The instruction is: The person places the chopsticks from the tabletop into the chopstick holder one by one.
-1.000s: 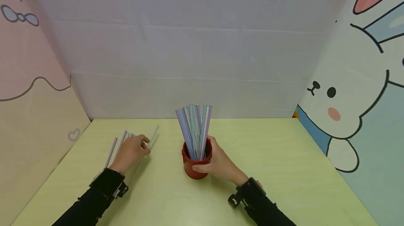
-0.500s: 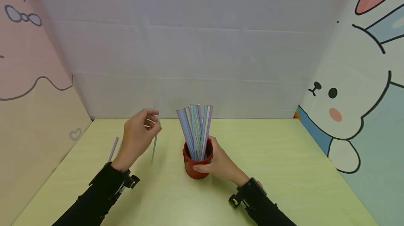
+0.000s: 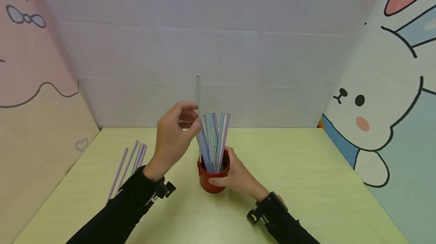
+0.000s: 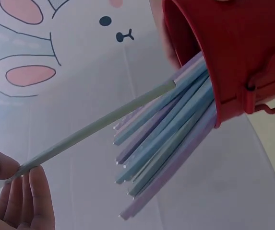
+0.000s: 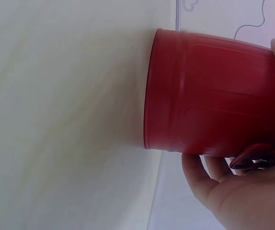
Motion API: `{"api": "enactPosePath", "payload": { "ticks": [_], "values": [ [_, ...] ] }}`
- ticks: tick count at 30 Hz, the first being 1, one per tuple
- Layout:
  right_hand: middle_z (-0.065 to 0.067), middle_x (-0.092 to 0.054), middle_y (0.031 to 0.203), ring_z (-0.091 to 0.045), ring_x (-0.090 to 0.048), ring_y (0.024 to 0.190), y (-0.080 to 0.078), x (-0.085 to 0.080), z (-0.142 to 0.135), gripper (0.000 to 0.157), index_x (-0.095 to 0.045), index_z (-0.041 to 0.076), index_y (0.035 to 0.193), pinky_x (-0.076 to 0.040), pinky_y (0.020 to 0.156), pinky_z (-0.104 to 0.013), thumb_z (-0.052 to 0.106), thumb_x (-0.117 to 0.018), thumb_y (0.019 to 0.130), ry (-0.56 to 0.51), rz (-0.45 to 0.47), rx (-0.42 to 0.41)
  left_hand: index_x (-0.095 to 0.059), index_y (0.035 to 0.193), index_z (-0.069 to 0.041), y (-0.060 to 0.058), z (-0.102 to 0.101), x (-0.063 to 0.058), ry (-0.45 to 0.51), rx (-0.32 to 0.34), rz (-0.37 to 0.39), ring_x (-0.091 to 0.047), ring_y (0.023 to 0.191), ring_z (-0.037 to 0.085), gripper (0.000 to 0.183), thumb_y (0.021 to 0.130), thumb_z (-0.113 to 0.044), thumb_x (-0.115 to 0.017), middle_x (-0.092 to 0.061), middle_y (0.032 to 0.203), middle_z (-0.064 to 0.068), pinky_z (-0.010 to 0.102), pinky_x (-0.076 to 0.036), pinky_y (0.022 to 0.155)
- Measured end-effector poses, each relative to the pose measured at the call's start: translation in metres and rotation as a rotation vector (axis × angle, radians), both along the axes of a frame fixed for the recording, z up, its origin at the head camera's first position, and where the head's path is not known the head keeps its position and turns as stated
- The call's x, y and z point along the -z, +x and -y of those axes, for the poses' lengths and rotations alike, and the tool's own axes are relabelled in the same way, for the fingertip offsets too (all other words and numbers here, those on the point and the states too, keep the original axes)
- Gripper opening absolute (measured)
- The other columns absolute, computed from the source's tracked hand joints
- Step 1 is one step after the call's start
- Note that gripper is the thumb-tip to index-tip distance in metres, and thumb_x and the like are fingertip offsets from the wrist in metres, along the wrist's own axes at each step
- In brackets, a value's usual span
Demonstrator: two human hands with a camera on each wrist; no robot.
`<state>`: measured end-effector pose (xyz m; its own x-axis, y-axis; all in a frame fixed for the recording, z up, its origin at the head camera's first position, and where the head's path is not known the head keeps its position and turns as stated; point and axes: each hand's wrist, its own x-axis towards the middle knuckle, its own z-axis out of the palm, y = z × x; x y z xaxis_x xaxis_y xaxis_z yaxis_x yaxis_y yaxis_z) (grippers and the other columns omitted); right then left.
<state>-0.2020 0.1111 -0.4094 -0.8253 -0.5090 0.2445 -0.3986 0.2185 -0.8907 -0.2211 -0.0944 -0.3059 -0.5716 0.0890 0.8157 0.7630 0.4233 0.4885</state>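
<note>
My left hand [image 3: 175, 136] pinches a pale green straw [image 3: 198, 94] between thumb and fingers. The straw stands nearly upright in the head view, at the left side of a red bucket [image 3: 211, 183]. From the left wrist, the lower end of this green straw [image 4: 99, 122] overlaps the bundle of straws [image 4: 171, 134] just short of the bucket's rim. Blue, purple, pink and green straws lean in the bucket. Wrapped round its right side, my right hand [image 3: 240, 175] grips the bucket; its thumb lies across the front. A small side handle [image 5: 257, 155] shows beside the right palm.
Several purple straws [image 3: 118, 174] lie side by side on the left of the pale yellow table [image 3: 306, 168], partly behind the left sleeve. A white back wall [image 3: 272, 66] and printed side panels [image 3: 391, 104] with cartoon animals enclose the table.
The left hand has lifted the green straw off the table, turned it upright and carried it right to the bucket. The right hand and bucket have stayed in place.
</note>
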Motion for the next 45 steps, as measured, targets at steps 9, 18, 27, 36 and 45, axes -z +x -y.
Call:
{"api": "enactPosePath", "payload": {
  "ticks": [9, 18, 27, 36, 45],
  "values": [
    [-0.009, -0.040, 0.139, -0.027, -0.044, 0.122, 0.001, 0.000, 0.001, 0.089, -0.019, 0.010, 0.145, -0.043, 0.097, -0.045, 0.011, -0.078, 0.078, 0.010, 0.007, -0.001, -0.057, 0.114, -0.010, -0.009, -0.025, 0.025, -0.018, 0.036, 0.083, -0.059, 0.078, 0.006, 0.029, 0.087, -0.007, -0.066, -0.060, 0.088, -0.005, 0.024, -0.055, 0.068],
    [0.001, -0.042, 0.136, -0.018, -0.046, 0.118, -0.011, 0.021, -0.001, 0.092, -0.018, 0.021, 0.145, -0.047, 0.093, -0.038, 0.021, -0.080, 0.078, 0.022, -0.024, 0.011, -0.055, 0.113, -0.012, -0.013, -0.027, 0.057, -0.074, -0.001, 0.188, -0.058, 0.075, 0.005, 0.030, 0.087, -0.009, -0.068, -0.059, 0.087, -0.005, 0.022, -0.054, 0.067],
    [0.005, -0.043, 0.134, -0.014, -0.048, 0.116, -0.018, 0.033, -0.005, 0.091, -0.019, 0.027, 0.144, -0.047, 0.092, -0.034, 0.029, -0.081, 0.077, 0.023, -0.037, 0.015, -0.056, 0.112, -0.010, -0.011, -0.027, 0.072, -0.130, 0.008, 0.256, -0.058, 0.071, 0.002, 0.034, 0.082, -0.007, -0.072, -0.060, 0.083, -0.005, 0.020, -0.054, 0.065],
    [-0.004, -0.043, 0.135, -0.022, -0.049, 0.116, -0.006, 0.015, -0.003, 0.089, -0.019, 0.016, 0.145, -0.048, 0.092, -0.040, 0.018, -0.079, 0.079, 0.012, -0.027, 0.016, -0.055, 0.115, -0.011, -0.007, -0.023, 0.072, -0.212, -0.019, 0.242, -0.059, 0.071, 0.000, 0.038, 0.083, -0.013, -0.074, -0.062, 0.084, -0.007, 0.018, -0.053, 0.066],
    [-0.008, -0.039, 0.141, -0.025, -0.045, 0.122, 0.000, -0.001, -0.001, 0.092, -0.019, 0.010, 0.145, -0.042, 0.098, -0.045, 0.013, -0.080, 0.077, 0.026, -0.024, 0.015, -0.059, 0.113, -0.010, -0.004, 0.017, 0.051, -0.168, -0.125, 0.061, -0.058, 0.070, 0.003, 0.026, 0.088, -0.014, -0.066, -0.063, 0.084, -0.006, 0.027, -0.054, 0.063]
  ]
}}
